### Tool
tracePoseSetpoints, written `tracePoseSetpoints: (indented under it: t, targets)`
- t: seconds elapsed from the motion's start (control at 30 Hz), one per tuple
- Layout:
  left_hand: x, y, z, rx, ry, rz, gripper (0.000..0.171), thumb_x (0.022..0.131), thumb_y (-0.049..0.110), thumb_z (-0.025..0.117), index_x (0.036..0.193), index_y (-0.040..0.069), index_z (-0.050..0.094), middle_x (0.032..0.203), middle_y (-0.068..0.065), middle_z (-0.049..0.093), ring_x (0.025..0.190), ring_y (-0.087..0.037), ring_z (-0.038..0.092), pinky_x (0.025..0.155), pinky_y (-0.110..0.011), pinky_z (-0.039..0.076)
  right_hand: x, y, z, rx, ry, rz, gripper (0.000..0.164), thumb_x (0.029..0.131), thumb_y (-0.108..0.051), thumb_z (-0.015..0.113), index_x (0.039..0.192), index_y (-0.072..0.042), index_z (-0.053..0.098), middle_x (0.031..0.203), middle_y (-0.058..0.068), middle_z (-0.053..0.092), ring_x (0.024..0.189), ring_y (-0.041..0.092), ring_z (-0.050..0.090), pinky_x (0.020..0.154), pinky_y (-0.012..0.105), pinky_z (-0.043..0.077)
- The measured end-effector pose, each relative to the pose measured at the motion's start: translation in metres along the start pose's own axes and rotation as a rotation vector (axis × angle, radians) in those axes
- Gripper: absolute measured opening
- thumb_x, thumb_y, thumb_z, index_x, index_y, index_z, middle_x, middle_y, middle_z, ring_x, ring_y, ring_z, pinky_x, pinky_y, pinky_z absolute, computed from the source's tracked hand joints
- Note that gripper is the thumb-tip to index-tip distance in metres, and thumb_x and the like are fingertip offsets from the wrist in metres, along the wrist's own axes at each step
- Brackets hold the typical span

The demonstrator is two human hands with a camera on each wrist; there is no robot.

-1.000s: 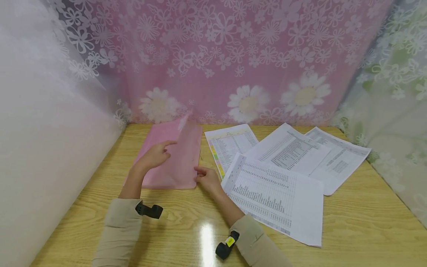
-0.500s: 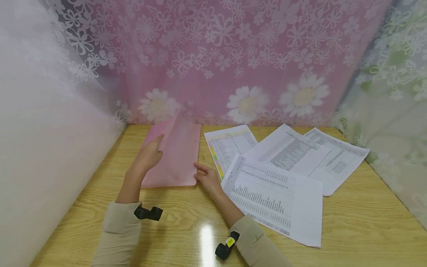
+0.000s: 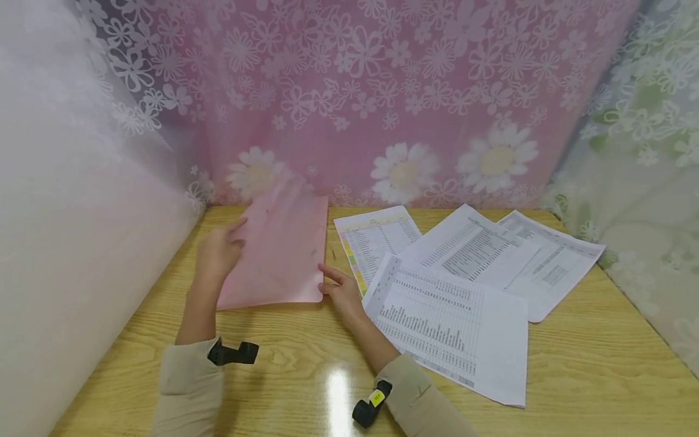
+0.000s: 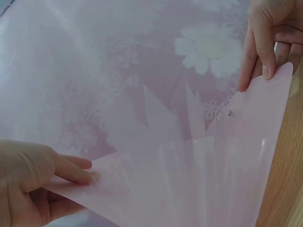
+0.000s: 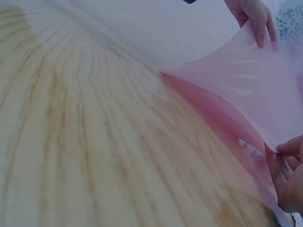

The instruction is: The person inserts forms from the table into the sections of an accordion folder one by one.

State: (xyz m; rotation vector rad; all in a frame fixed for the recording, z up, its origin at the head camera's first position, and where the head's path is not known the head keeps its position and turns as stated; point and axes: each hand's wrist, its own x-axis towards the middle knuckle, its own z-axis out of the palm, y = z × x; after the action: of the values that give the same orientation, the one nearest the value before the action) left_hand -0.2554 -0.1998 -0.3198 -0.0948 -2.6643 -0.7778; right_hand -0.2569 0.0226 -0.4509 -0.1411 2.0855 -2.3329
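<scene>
A thin, see-through pink plastic folder (image 3: pixel 284 255) lies at the left of the table, its upper sheet raised and bowed. My left hand (image 3: pixel 215 252) pinches the left edge of that sheet, thumb on one face and fingers on the other in the left wrist view. At the lower right corner, my right hand (image 3: pixel 344 294) pinches the folder between thumb and fingers. In the right wrist view, the folder (image 5: pixel 251 85) gapes along its near edge, with the thumb of my right hand (image 5: pixel 291 175) on the upper sheet. No paper shows inside it.
Several printed sheets overlap right of the folder: a color-edged list (image 3: pixel 377 237), a large table sheet (image 3: pixel 453 321) in front, and others (image 3: pixel 562 261) farther right. A wooden table (image 3: pixel 295 364) bears everything. Flowered curtain walls (image 3: pixel 349 109) stand behind and at the sides.
My left hand has moved left, drawing the folder's upper sheet with it over the brighter pink part. My right hand has stayed at the lower right corner. The papers have not moved.
</scene>
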Motion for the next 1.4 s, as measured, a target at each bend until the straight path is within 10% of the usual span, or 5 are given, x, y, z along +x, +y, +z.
tracePoseSetpoints:
  t: [0.17,0.47,0.6,0.7,1.4]
  targets:
    - [-0.003,-0.008,0.001,-0.109,0.143,0.012,0.038,0.077,-0.004,0.064,0.115,0.000,0.063,0.090,-0.025,0.064,0.051,-0.023,0.041,0.052,-0.034,0.036,-0.001,0.000,0.001,0.011,0.034,0.019,0.044,0.078,0.008,0.059,0.121,-0.002,0.059,0.120,0.013,0.058,0.106,0.021,0.050,0.069,0.023,0.049]
    - [-0.002,-0.022,-0.004,-0.424,0.064,-0.110,0.040,0.081,0.000,0.064,0.120,0.006,0.061,0.121,-0.016,0.056,0.041,-0.005,0.017,0.034,-0.019,0.021,-0.003,-0.014,-0.003,0.101,0.038,0.113,0.045,0.078,0.010,0.058,0.122,0.000,0.058,0.121,0.017,0.056,0.089,0.017,0.057,0.067,0.025,0.050]
    - [-0.001,-0.023,-0.007,-0.492,0.057,-0.125,0.041,0.083,0.001,0.063,0.123,0.006,0.059,0.128,-0.011,0.051,0.077,-0.010,0.055,0.058,-0.015,0.041,-0.003,-0.025,-0.007,0.140,0.034,0.147,0.045,0.079,0.011,0.056,0.123,0.000,0.057,0.122,0.018,0.056,0.075,0.014,0.059,0.061,0.025,0.050]
    - [-0.002,-0.024,-0.009,-0.544,0.055,-0.139,0.041,0.084,0.001,0.063,0.125,0.004,0.057,0.132,-0.010,0.048,0.124,-0.017,0.035,0.089,-0.024,0.038,-0.006,-0.034,-0.008,0.120,0.037,0.159,0.044,0.080,0.009,0.057,0.123,-0.001,0.058,0.121,0.017,0.057,0.074,0.012,0.060,0.061,0.025,0.051]
    - [-0.007,-0.023,-0.012,-0.653,0.007,-0.153,0.043,0.085,0.005,0.064,0.127,0.005,0.055,0.134,-0.008,0.047,0.128,-0.019,0.031,0.098,-0.037,0.033,-0.017,-0.061,-0.009,0.049,-0.063,0.125,0.042,0.083,0.005,0.059,0.125,0.000,0.055,0.123,0.016,0.053,0.080,0.017,0.058,0.070,0.034,0.051]
